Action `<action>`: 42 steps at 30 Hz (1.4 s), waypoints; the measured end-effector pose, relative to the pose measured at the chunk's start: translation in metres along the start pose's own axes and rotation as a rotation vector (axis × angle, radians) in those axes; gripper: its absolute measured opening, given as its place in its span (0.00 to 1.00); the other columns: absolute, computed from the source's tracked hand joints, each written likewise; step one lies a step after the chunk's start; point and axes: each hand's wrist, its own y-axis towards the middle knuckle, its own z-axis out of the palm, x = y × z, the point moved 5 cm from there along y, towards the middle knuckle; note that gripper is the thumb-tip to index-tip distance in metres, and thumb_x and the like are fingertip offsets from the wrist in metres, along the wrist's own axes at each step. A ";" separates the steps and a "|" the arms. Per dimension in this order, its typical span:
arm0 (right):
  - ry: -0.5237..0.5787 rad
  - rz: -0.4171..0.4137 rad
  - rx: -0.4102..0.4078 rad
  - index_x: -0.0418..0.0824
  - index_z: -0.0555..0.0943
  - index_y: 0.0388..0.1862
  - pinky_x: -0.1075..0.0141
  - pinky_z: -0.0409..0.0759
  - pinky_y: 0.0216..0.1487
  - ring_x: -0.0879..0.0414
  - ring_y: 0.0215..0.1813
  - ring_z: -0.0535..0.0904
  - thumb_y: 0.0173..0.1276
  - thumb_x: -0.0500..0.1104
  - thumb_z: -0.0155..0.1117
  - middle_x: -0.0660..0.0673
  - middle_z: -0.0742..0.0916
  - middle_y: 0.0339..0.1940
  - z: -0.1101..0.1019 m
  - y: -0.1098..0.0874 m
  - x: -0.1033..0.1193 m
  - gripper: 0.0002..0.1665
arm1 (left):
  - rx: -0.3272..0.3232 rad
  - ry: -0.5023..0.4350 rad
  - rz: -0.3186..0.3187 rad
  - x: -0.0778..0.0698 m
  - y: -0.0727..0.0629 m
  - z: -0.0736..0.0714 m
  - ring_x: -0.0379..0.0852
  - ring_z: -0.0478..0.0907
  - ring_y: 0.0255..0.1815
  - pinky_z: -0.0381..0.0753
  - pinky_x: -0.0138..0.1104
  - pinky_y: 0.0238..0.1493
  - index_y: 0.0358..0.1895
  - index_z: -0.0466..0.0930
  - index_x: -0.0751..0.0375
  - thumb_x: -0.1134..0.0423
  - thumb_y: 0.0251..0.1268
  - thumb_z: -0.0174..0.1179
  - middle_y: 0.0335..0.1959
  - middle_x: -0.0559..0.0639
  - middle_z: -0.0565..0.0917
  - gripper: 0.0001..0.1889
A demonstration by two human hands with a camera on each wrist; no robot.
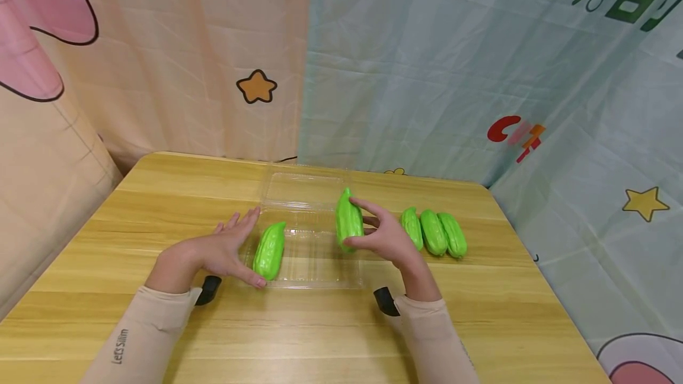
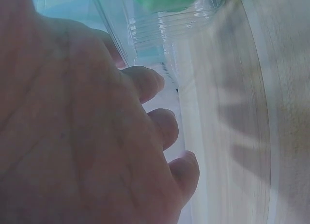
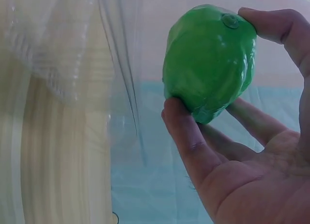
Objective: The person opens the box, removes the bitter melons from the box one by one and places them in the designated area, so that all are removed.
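Note:
My right hand [image 1: 388, 239] pinches a bright green, ridged toy bitter melon [image 1: 348, 219] between thumb and fingers. It is over the right side of a clear plastic box [image 1: 315, 262]; in the right wrist view its rounded end with a small round stem mark [image 3: 230, 21] faces the camera. Another bitter melon [image 1: 269, 252] lies inside the box at the left, tilted slightly. My left hand [image 1: 229, 252] is spread at the box's left side, thumb by the front left corner. In the left wrist view its fingers [image 2: 145, 81] extend along the outer side wall.
Three more bitter melons [image 1: 433, 233] lie side by side on the wooden table [image 1: 299, 336], right of my right hand. The box's clear lid [image 1: 305, 187] is folded back toward the far edge. Printed curtains [image 1: 405, 88] hang behind the table.

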 end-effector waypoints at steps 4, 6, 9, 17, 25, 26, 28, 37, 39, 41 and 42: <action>-0.025 0.022 -0.013 0.47 0.66 0.78 0.54 0.83 0.51 0.37 0.66 0.74 0.55 0.34 0.77 0.32 0.75 0.68 -0.012 -0.002 -0.001 0.52 | 0.002 -0.003 -0.002 0.001 0.000 0.000 0.70 0.24 0.78 0.26 0.64 0.72 0.80 0.24 0.64 0.38 0.42 0.79 0.81 0.66 0.30 0.78; -0.033 0.034 -0.016 0.47 0.65 0.79 0.54 0.83 0.51 0.37 0.67 0.73 0.56 0.34 0.76 0.32 0.75 0.68 -0.019 -0.004 -0.003 0.52 | 0.001 -0.001 0.000 0.001 0.001 0.000 0.70 0.24 0.78 0.27 0.65 0.72 0.80 0.24 0.65 0.38 0.42 0.79 0.81 0.66 0.31 0.78; -0.047 0.060 -0.045 0.47 0.65 0.79 0.54 0.82 0.53 0.37 0.70 0.71 0.57 0.34 0.75 0.34 0.73 0.71 -0.031 -0.006 -0.008 0.51 | -0.001 0.002 0.003 0.001 0.001 0.000 0.70 0.24 0.78 0.27 0.65 0.72 0.80 0.24 0.65 0.38 0.42 0.79 0.81 0.66 0.31 0.78; -0.083 0.143 -0.117 0.44 0.64 0.79 0.55 0.78 0.55 0.36 0.70 0.70 0.59 0.33 0.73 0.33 0.67 0.75 -0.054 -0.006 -0.029 0.50 | 0.001 -0.001 0.003 0.001 0.000 0.000 0.70 0.24 0.78 0.26 0.65 0.72 0.80 0.23 0.64 0.38 0.42 0.79 0.81 0.66 0.30 0.78; -0.161 0.229 -0.142 0.42 0.62 0.80 0.55 0.78 0.51 0.38 0.67 0.72 0.60 0.34 0.72 0.28 0.70 0.72 -0.057 -0.002 -0.043 0.50 | 0.007 -0.005 0.003 0.001 0.000 0.001 0.70 0.24 0.78 0.26 0.64 0.72 0.80 0.23 0.63 0.38 0.43 0.79 0.81 0.66 0.30 0.77; -0.177 0.244 -0.151 0.43 0.62 0.80 0.55 0.78 0.50 0.38 0.66 0.71 0.60 0.34 0.71 0.28 0.68 0.73 -0.058 -0.002 -0.044 0.50 | 0.007 -0.005 0.003 0.001 0.000 0.001 0.70 0.24 0.78 0.26 0.64 0.72 0.80 0.23 0.64 0.38 0.43 0.79 0.81 0.66 0.30 0.78; -0.211 0.266 -0.166 0.43 0.62 0.80 0.55 0.77 0.49 0.39 0.65 0.69 0.60 0.33 0.71 0.28 0.63 0.76 -0.059 -0.002 -0.047 0.50 | 0.005 -0.001 0.005 0.001 0.000 0.001 0.70 0.24 0.78 0.26 0.65 0.72 0.80 0.23 0.64 0.38 0.43 0.79 0.81 0.66 0.30 0.78; -0.341 0.295 -0.188 0.40 0.62 0.79 0.48 0.75 0.58 0.36 0.70 0.65 0.59 0.35 0.73 0.28 0.61 0.77 -0.061 0.000 -0.051 0.50 | 0.003 0.010 -0.001 0.001 0.001 0.000 0.70 0.24 0.78 0.27 0.64 0.72 0.80 0.24 0.64 0.37 0.42 0.79 0.81 0.66 0.31 0.78; -0.363 0.298 -0.192 0.40 0.62 0.79 0.46 0.74 0.59 0.36 0.71 0.65 0.59 0.35 0.74 0.28 0.62 0.77 -0.061 0.000 -0.052 0.50 | 0.002 0.007 -0.001 0.001 0.000 0.000 0.70 0.25 0.78 0.27 0.64 0.72 0.80 0.24 0.64 0.37 0.42 0.79 0.81 0.66 0.31 0.78; -0.390 0.298 -0.195 0.40 0.63 0.79 0.46 0.73 0.61 0.36 0.71 0.64 0.59 0.35 0.74 0.28 0.63 0.77 -0.060 0.000 -0.052 0.50 | 0.003 0.004 0.000 0.001 0.000 0.000 0.70 0.25 0.78 0.27 0.64 0.72 0.80 0.24 0.64 0.38 0.42 0.79 0.81 0.66 0.31 0.77; -0.407 0.296 -0.195 0.40 0.63 0.79 0.45 0.73 0.61 0.36 0.72 0.64 0.58 0.35 0.74 0.28 0.63 0.77 -0.060 0.000 -0.053 0.50 | 0.004 0.002 0.001 0.001 0.000 0.000 0.70 0.25 0.78 0.27 0.64 0.72 0.80 0.24 0.64 0.38 0.42 0.79 0.81 0.66 0.31 0.77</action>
